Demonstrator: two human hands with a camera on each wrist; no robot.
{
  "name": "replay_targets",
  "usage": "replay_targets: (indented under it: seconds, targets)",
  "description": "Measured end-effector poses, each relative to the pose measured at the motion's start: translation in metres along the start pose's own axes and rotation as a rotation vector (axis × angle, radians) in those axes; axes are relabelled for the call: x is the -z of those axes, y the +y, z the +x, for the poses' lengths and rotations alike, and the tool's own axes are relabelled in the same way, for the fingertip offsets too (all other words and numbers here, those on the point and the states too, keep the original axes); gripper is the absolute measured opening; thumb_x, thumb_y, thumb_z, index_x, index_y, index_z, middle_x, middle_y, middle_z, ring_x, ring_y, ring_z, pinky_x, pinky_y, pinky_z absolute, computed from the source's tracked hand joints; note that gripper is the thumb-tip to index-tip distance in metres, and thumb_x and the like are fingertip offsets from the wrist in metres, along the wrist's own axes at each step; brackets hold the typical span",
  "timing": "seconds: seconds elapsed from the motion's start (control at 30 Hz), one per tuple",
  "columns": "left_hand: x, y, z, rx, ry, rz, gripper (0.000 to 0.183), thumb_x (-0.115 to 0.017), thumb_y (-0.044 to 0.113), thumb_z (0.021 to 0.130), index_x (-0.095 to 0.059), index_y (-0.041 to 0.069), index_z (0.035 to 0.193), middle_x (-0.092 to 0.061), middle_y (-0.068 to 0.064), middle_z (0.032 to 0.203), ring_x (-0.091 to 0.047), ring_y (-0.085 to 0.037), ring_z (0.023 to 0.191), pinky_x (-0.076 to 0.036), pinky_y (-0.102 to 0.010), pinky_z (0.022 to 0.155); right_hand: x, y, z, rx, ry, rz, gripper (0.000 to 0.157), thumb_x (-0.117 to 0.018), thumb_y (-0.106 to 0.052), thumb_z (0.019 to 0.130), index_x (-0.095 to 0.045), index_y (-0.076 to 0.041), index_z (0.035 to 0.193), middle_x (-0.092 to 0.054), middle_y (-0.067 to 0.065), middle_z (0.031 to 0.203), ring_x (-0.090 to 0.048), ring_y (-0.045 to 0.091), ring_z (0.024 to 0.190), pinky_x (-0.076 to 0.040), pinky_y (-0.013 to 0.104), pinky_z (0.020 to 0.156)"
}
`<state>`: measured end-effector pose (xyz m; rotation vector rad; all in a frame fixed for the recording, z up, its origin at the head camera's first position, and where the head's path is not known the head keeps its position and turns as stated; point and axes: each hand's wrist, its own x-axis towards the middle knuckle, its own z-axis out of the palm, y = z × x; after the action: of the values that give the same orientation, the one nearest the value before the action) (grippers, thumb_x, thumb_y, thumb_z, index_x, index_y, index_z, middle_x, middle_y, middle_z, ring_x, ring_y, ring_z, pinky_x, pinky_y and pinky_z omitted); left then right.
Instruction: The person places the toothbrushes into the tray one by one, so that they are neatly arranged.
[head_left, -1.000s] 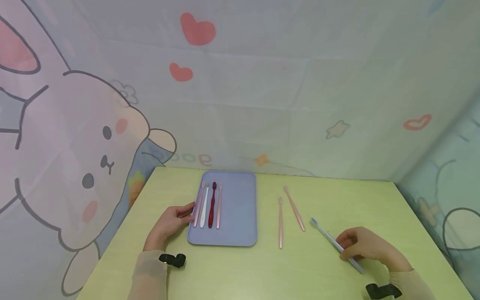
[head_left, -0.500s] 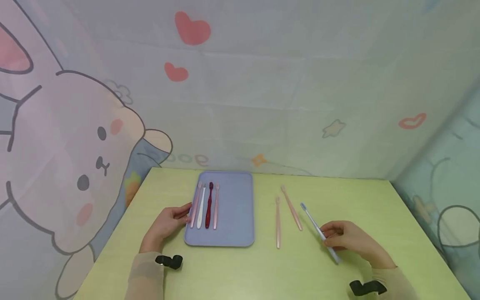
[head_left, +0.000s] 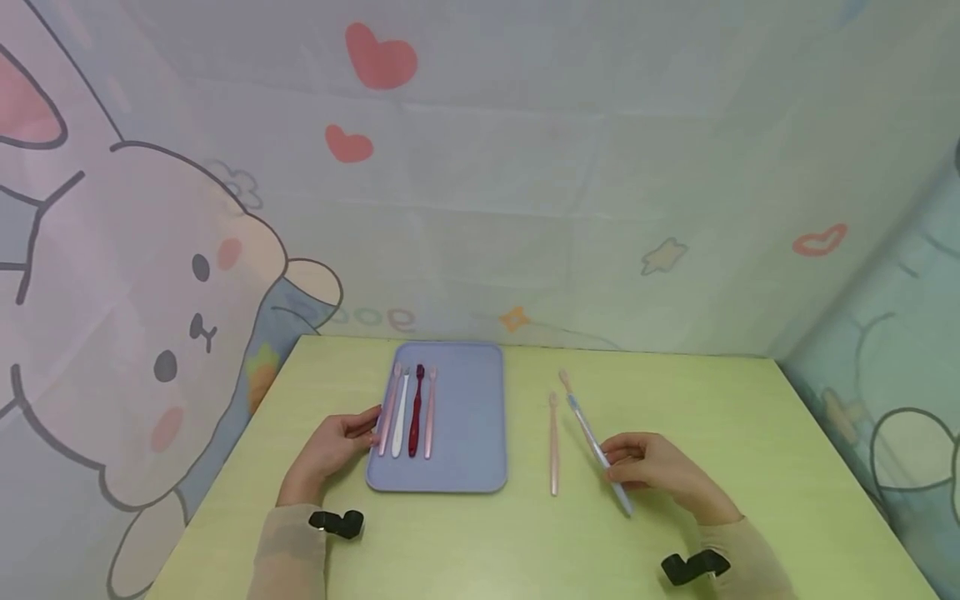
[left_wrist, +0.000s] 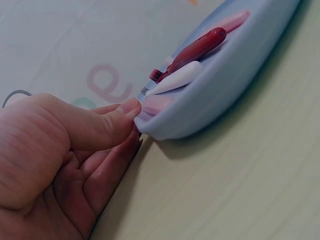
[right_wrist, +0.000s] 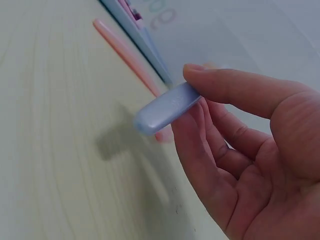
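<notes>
Between thumb and fingers my right hand (head_left: pixel 651 465) pinches a light blue toothbrush (head_left: pixel 601 454), raised above the table in the right wrist view (right_wrist: pixel 167 107). Its head overlaps a pink toothbrush (head_left: pixel 566 382) lying behind it. Another pink toothbrush (head_left: pixel 554 450) lies just left of that. My left hand (head_left: pixel 330 450) pinches the left rim of a blue-purple tray (head_left: pixel 468 417), thumb on the edge in the left wrist view (left_wrist: pixel 210 107). Side by side in the tray's left half lie a pink toothbrush (head_left: pixel 389 417), a white one (head_left: pixel 401 421), a dark red one (head_left: pixel 415 417) and another pink one (head_left: pixel 430 421).
A yellow-green table (head_left: pixel 517 550) carries everything. Behind it hangs a printed cloth (head_left: pixel 510 208) with hearts and a rabbit. Black camera mounts sit on the left wrist (head_left: pixel 336 523) and right wrist (head_left: pixel 695 567).
My right hand has lifted the blue toothbrush and carried it left, over the pink toothbrush. The left hand stays on the tray rim. The head view has shifted slightly.
</notes>
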<state>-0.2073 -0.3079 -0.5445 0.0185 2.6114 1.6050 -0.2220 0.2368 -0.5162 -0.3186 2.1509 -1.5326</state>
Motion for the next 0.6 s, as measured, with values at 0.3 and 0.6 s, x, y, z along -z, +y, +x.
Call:
replay_targets:
  seconds: [0.3,0.6]
  targets:
    - [0.000,0.002,0.001,-0.017,-0.013,-0.006,0.052,-0.073,0.004,0.101,-0.058,-0.003,0.150,-0.063,-0.021,0.145,-0.059,-0.036,0.137,-0.040,-0.051,0.118,-0.045,-0.019,0.035,0.066,0.034,0.127,0.053,-0.080,-0.008,0.094,-0.060,0.012,0.139,-0.072,0.021,0.122,-0.074,0.021,0.098,-0.064,0.037,0.086]
    - [-0.002,0.000,0.004,-0.009,0.003,0.020,0.053,-0.074,0.006,0.100,-0.059,-0.002,0.150,-0.064,-0.019,0.145,-0.060,-0.035,0.137,-0.041,-0.050,0.118,-0.101,-0.040,0.077,0.102,0.038,0.234,0.056,-0.081,-0.008,0.095,-0.059,0.014,0.141,-0.069,0.028,0.132,-0.075,0.021,0.103,-0.063,0.038,0.092]
